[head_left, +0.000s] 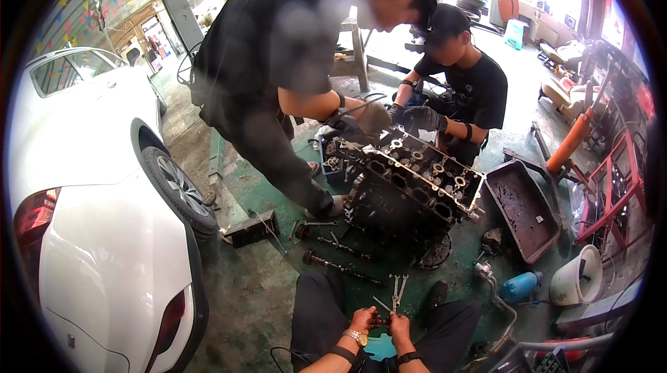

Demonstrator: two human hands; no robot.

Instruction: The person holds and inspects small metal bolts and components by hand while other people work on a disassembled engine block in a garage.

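Note:
My right hand [399, 328] is closed around several combination wrenches [397, 292], whose ends fan out upward from the fist. A single wrench [379, 301] slants toward the gap between my hands; which hand bears it is hard to tell. Close beside it, my left hand [365, 320] has its fingers curled together, and what they hold is hidden. Both hands are low between my knees. Beyond them stands a dark engine [399, 196] with its top opened. Two camshafts [340, 268] lie on the floor to its left, near another wrench [321, 224].
Two people in black, one bending [271, 46] and one crouching [479, 85], work with gloved hands at the engine's far side. A drip tray [531, 255], white bucket [564, 284] and blue bottle [520, 287] stand right. A white car [104, 234] fills the left.

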